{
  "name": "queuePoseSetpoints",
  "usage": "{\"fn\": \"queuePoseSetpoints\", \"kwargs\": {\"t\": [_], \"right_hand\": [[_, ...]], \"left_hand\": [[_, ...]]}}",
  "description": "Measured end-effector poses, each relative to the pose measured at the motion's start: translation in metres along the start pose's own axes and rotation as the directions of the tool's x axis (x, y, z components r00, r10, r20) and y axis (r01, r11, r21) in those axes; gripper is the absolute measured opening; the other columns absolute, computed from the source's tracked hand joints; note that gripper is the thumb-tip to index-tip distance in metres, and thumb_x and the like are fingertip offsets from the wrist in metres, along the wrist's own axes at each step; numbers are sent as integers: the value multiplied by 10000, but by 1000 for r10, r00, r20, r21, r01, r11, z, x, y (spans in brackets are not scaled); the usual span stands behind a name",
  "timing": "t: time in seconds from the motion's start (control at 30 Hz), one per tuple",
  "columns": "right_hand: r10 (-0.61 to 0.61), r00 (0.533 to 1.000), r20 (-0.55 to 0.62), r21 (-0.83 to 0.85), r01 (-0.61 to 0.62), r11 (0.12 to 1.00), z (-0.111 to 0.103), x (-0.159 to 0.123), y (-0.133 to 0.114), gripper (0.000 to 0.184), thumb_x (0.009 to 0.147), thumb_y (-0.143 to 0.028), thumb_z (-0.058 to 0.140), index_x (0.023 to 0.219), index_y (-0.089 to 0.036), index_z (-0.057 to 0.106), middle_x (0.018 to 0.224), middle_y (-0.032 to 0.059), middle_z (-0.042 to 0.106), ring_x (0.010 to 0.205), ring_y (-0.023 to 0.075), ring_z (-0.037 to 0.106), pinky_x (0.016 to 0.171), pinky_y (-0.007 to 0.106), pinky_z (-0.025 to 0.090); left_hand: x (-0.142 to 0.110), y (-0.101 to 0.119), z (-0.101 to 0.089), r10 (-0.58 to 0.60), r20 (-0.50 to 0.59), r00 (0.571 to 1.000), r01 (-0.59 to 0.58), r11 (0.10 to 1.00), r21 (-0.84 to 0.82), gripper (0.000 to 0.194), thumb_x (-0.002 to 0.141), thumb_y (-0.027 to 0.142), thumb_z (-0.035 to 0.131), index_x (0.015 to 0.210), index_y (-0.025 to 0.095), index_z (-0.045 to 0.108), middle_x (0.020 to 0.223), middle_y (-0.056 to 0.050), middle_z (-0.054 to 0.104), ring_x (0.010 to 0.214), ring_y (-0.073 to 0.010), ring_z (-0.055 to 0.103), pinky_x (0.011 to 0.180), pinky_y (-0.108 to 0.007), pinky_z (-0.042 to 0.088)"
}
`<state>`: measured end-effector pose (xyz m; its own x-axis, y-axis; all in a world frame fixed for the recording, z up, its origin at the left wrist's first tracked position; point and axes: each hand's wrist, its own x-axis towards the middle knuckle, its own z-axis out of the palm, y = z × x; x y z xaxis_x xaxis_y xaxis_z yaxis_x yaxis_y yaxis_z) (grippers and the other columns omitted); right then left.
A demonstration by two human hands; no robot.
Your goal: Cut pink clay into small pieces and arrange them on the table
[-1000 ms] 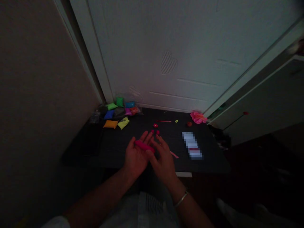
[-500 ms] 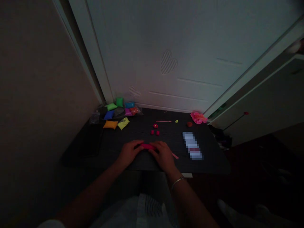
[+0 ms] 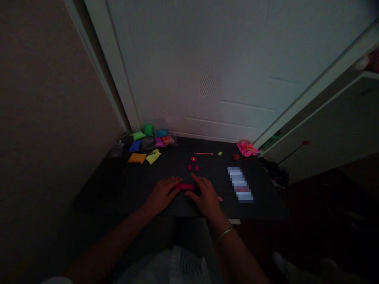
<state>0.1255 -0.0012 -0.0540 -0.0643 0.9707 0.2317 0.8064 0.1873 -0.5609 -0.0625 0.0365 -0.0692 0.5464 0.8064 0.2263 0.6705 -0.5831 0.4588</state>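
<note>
A hot-pink roll of modelling clay (image 3: 185, 187) lies crosswise on the dark table, between my two hands. At its left end is my left hand (image 3: 164, 194), with fingers stretched out and the thumb apart below them. My right hand (image 3: 206, 196) spreads its fingers around the right end, index finger raised above the roll and thumb below it. Just beyond the roll are two small pink clay pieces (image 3: 190, 168) and a small pink flower shape (image 3: 193, 159) with a pale centre. A thin pink stick (image 3: 203, 153) lies farther back.
Colourful clay packets (image 3: 137, 158) cluster at the back left of the table (image 3: 142, 177). On the right lie a blurred-out phone-like object (image 3: 239, 183), a brownish-red lump (image 3: 235, 157), a yellow-green bit (image 3: 220, 153) and a pink flower-like piece (image 3: 247, 148). A pink strip (image 3: 220, 198) shows beside my right hand.
My fingers have loosened from the clay roll and spread wider, most clearly on the right hand, whose index finger has lifted. The view has tilted slightly.
</note>
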Motion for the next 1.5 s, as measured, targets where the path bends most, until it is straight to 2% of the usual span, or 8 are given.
{"fn": "queuePoseSetpoints", "kwargs": {"t": [0.13,0.23,0.33,0.47,0.77,0.97,1.1,1.5], "right_hand": [[170,983,-63,-123,-177,977,-19,-10,15,287,833,-332,475,1059,-199,592,1015,62,610,916,183,536,799,297,400],[284,959,-12,-295,-275,915,-27,-17,21,259,827,-318,474,990,-190,629,947,69,621,868,196,544,746,288,396],[331,943,17,-371,-302,878,-29,-22,21,214,812,-289,483,923,-201,644,900,65,616,813,182,556,688,266,391],[332,943,8,-376,-305,875,-27,-23,20,183,812,-253,464,791,-214,642,807,51,619,731,170,567,611,258,375],[431,902,20,-273,-410,870,-21,-23,4,113,794,-285,485,784,-223,580,671,-1,635,604,156,603,501,237,325],[299,950,-85,-164,-309,937,-2,-28,-20,121,821,-237,444,851,-183,548,747,22,653,648,141,620,563,224,388],[257,956,-141,-171,-279,945,10,-29,-28,109,831,-227,435,808,-180,531,748,32,647,659,145,619,565,224,396],[265,961,-83,-318,-277,907,11,-26,-38,126,852,-212,411,779,-185,511,735,39,624,663,147,613,527,217,382]], "left_hand": [[2,11,1,240,75,968,-249,958,145,447,865,197,361,1311,196,332,1378,-57,351,1269,-184,298,1031,-387,258],[8,15,9,282,161,946,-307,939,154,446,870,180,344,1315,196,321,1376,-55,351,1266,-187,304,1041,-399,236],[13,13,19,234,192,953,-256,962,96,388,886,207,321,1264,204,406,1310,-52,448,1211,-176,395,1009,-386,300],[13,18,22,127,96,987,-127,992,-2,366,893,259,314,1224,204,460,1247,-58,516,1146,-152,473,994,-351,330],[17,21,26,15,46,999,-14,1000,-27,362,880,269,349,1216,215,473,1246,-60,518,1158,-199,462,1005,-421,299],[20,23,24,-114,-25,993,110,986,-128,329,849,333,426,1092,165,569,1154,-84,588,1068,-197,529,949,-364,376],[21,24,21,-148,-30,988,139,969,-206,266,829,301,470,1031,189,600,1029,-48,643,967,-177,570,900,-335,415],[21,22,25,-123,-40,992,110,963,-246,227,835,314,456,968,227,618,964,-12,659,908,-162,574,958,-365,345]]}}
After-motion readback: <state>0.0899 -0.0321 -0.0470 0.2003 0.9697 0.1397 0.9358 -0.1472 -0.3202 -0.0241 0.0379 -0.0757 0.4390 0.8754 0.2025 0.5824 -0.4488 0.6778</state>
